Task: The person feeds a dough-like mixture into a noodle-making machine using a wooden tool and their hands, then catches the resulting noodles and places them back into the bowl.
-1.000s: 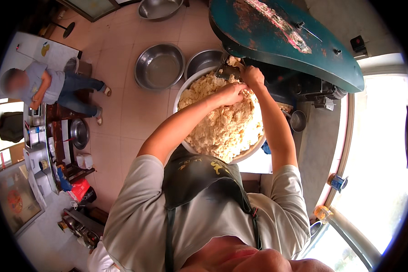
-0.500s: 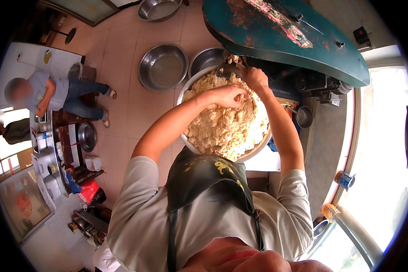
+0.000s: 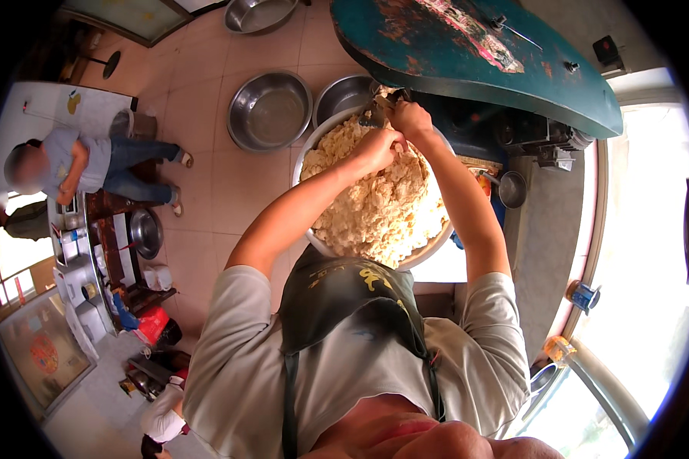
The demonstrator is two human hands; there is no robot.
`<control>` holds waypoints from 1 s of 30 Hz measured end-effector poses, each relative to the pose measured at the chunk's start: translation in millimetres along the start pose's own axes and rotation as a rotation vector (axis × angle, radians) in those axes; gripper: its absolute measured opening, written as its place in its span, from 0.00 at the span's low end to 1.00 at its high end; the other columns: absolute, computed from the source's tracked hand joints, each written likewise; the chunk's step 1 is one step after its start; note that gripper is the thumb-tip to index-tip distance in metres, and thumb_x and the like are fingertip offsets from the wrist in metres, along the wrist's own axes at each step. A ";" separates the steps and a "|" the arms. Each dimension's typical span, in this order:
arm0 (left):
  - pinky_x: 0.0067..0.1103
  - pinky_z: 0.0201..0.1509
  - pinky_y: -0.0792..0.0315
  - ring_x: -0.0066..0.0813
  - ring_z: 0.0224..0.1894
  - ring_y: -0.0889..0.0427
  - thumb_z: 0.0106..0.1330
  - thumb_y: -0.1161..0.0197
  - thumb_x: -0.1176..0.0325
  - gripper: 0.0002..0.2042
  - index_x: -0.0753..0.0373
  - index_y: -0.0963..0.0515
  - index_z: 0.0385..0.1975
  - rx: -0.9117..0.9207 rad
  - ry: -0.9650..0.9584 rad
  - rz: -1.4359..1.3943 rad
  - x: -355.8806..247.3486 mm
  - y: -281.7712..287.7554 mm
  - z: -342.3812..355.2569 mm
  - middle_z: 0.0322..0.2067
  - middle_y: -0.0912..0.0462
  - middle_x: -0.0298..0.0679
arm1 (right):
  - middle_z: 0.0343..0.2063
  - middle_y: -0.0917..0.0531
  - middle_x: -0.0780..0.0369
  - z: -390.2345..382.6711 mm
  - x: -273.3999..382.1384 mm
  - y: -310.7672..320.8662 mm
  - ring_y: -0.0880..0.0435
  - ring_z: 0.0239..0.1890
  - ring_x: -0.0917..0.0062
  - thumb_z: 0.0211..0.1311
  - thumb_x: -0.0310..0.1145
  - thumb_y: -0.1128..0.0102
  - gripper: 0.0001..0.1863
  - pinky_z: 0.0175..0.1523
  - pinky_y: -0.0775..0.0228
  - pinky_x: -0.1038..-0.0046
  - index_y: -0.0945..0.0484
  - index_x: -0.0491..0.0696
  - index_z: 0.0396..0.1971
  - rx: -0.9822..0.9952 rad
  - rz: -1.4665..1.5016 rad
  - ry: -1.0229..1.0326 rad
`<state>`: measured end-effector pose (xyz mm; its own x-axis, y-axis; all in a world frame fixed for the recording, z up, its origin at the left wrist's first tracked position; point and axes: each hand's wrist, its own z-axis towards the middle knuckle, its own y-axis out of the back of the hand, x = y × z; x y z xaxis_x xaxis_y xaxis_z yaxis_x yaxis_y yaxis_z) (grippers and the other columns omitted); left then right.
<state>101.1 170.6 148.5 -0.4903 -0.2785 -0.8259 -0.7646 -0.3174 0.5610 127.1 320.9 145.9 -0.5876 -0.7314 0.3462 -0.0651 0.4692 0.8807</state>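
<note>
A wide metal bowl [image 3: 425, 260] in front of me holds a heap of pale, crumbly dough [image 3: 379, 203]. My left hand [image 3: 380, 149] is over the far part of the heap, its fingers curled closed; what they hold, if anything, is hidden. Just beyond and to the right, my right hand [image 3: 410, 118] is closed at a dark metal part [image 3: 371, 116] with dough stuck to it, under the green machine's edge. I cannot make out what its fingers grip. The two hands are close together.
The worn green machine housing [image 3: 475, 57] overhangs the bowl's far side. Empty metal basins [image 3: 270, 111] stand on the tiled floor [image 3: 199, 130]. A small pan [image 3: 512, 189] is at the right. Another person [image 3: 92, 168] stands by a cluttered counter [image 3: 76, 268]; part of one more shows at lower left.
My left hand has moved away from me, toward the right hand, and its fingers are closed tighter. My right hand stays by the dark metal part. More of a person shows at lower left.
</note>
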 end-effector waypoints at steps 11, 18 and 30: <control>0.37 0.44 0.23 0.49 0.38 0.15 0.57 0.45 0.83 0.14 0.61 0.16 0.37 -0.043 0.051 0.136 -12.5 -2.2 19.9 0.32 0.15 0.53 | 0.28 0.17 0.42 -70.6 -65.9 -2.1 0.16 0.35 0.49 0.65 0.55 0.47 0.29 0.42 0.24 0.54 0.16 0.40 0.30 -0.219 0.215 0.093; 0.28 0.35 0.26 0.33 0.26 0.17 0.58 0.43 0.82 0.13 0.60 0.15 0.37 -0.022 0.129 0.085 -8.9 -2.5 40.1 0.24 0.16 0.49 | 0.25 0.17 0.43 -136.9 -59.9 22.4 0.15 0.33 0.50 0.65 0.49 0.44 0.23 0.40 0.23 0.54 0.18 0.40 0.28 -0.200 0.183 0.024; 0.33 0.44 0.24 0.47 0.37 0.15 0.58 0.41 0.80 0.12 0.57 0.15 0.37 -0.138 0.099 0.264 21.2 -9.1 84.1 0.31 0.15 0.49 | 0.19 0.18 0.47 -142.1 -45.2 15.8 0.15 0.27 0.51 0.65 0.48 0.44 0.22 0.35 0.22 0.55 0.18 0.43 0.25 -0.203 0.124 0.062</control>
<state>62.5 243.8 121.0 -0.6161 -0.4524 -0.6448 -0.5487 -0.3408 0.7634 267.3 291.0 190.2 -0.5296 -0.7065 0.4695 0.1717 0.4527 0.8749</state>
